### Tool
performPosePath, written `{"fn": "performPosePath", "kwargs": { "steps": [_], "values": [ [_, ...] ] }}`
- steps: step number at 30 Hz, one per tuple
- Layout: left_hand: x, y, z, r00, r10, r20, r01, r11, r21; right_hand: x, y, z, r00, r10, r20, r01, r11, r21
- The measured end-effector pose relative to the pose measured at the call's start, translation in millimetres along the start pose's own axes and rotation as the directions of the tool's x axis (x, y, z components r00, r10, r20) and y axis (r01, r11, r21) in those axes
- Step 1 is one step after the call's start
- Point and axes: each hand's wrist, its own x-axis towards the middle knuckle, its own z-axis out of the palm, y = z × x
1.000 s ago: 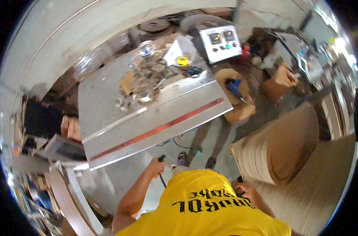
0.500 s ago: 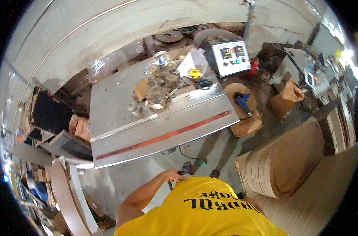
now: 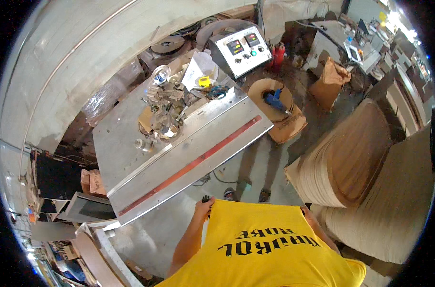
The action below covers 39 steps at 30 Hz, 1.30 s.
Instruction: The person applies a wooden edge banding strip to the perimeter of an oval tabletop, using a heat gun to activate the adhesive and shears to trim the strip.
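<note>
The yellow T-shirt (image 3: 265, 217) with black lettering is stretched out in front of me, its hem pulled nearly straight. At the hem's left corner, my left hand (image 3: 204, 209) is closed on the cloth, and a small black piece shows above the fingers. My right hand (image 3: 311, 217) is at the right corner, partly covered by the shirt, with another small black piece beside it. It seems to grip the hem. What the black pieces are, I cannot make out. Both hands are apart from the metal table (image 3: 198, 167).
On the table lie a red strip (image 3: 193, 165), a heap of small parts (image 3: 165, 105), and a yellow tape measure (image 3: 204, 82). Behind it stands a control box (image 3: 243, 51). A blue heat-gun-like tool (image 3: 275, 99) rests on cardboard. Stacked curved boards (image 3: 341, 162) are at right.
My right hand has come into view at the shirt's right corner. The hem is now pulled wide and straight, and my left hand has shifted slightly left. The view has turned.
</note>
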Motion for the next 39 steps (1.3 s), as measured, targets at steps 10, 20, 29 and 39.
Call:
{"fn": "performPosePath", "kwargs": {
  "steps": [10, 20, 29, 39],
  "values": [
    [-133, -75, -153, 0.67, -0.599, 0.439, 0.658, 0.753, 0.024, -125, 4, -182, 0.798, 0.573, -0.185, -0.601, 0.78, -0.177],
    [-188, -17, -165, 0.764, -0.611, 0.21, 0.626, 0.779, -0.011, -210, -122, -59, 0.896, 0.047, -0.441, -0.211, 0.92, -0.331],
    [-82, 106, 1, 0.985, -0.078, 0.155, 0.09, 0.994, -0.07, -53, -136, 149, 0.918, -0.367, -0.148, 0.289, 0.876, -0.386],
    [-46, 83, -7, 0.934, -0.188, 0.304, 0.244, 0.957, -0.157, -29, -61, 250, 0.934, 0.192, 0.302, 0.108, 0.652, -0.751]
  ]
}}
